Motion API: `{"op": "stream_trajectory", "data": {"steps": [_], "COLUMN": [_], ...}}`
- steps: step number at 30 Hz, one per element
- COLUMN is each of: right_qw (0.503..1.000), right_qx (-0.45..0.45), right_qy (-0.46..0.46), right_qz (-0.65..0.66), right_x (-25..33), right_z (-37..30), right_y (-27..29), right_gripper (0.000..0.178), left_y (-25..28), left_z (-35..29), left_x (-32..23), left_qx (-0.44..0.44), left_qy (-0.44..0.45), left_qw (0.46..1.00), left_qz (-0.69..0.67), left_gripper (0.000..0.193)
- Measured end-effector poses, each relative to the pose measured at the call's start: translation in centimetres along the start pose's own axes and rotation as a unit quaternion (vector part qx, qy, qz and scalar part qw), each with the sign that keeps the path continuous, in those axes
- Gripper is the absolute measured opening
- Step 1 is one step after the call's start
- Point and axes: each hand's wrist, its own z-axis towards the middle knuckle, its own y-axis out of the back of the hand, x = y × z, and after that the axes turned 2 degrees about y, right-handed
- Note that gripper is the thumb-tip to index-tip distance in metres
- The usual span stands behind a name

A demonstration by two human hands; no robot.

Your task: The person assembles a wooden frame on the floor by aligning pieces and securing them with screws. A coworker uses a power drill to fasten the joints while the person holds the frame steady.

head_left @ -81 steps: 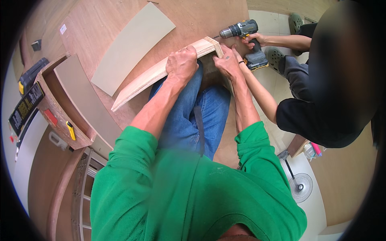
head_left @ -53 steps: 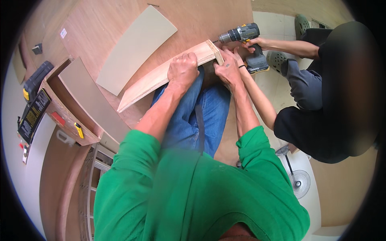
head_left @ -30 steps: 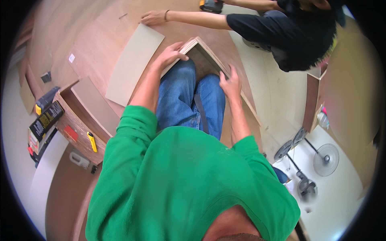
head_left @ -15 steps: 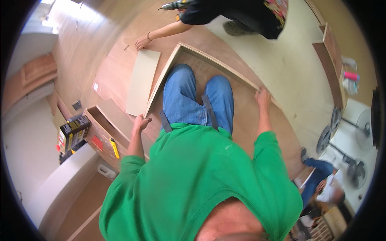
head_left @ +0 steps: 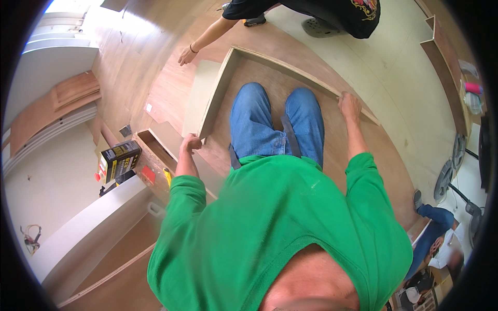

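Two thin boards meet at a corner and form an L-shaped wooden frame [head_left: 217, 96], which stands around my knees on a large plywood sheet [head_left: 332, 145]. My left hand [head_left: 191, 142] grips the near end of its left board. On the right board, close to its far right end, my right hand [head_left: 349, 105] is closed over the top edge. A pale flat panel [head_left: 198, 93] lies just left of the frame, its right edge hidden behind it. Beyond the panel, a co-worker's hand [head_left: 187, 55] hovers with fingers pointing down.
A power tool [head_left: 254, 20] sits by the co-worker's dark shoe [head_left: 322, 27]. To my left, a wooden box [head_left: 151, 147] bears a yellow cutter [head_left: 167, 177], beside a black-and-yellow can [head_left: 120, 160]. Another person [head_left: 438, 220] sits at lower right, near fans [head_left: 444, 179].
Relative to the plywood, the frame has shifted left in my hands and now overlaps the pale panel's edge. The co-worker's hand has come off the panel. My view has shifted too.
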Motion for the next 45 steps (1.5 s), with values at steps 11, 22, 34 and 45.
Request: {"op": "stream_trajectory", "data": {"steps": [11,22,34,45], "right_qw": [1.000,0.999,0.998,0.997], "right_qx": [0.019,0.029,0.015,-0.033], "right_qy": [-0.015,-0.024,0.027,0.056], "right_qz": [-0.012,-0.035,-0.050,0.043], "right_x": [7.1,10.8,13.1,15.9], "right_z": [2.3,5.1,9.0,7.3], "right_y": [-0.8,-1.3,-1.4,-0.3], "right_gripper": [0.032,0.037,0.033,0.065], "left_y": [11.5,12.4,24.1,27.2], "left_z": [6.3,10.6,12.2,-1.5], "left_x": [-4.7,-12.3,-10.5,-12.3], "left_qx": [-0.225,-0.242,-0.183,-0.472], "left_qy": [-0.065,-0.031,-0.069,-0.303], "left_qw": [0.966,0.968,0.979,0.827], "left_qz": [-0.106,0.056,0.059,0.034], "left_gripper": [0.105,0.143,0.058,0.040]}}
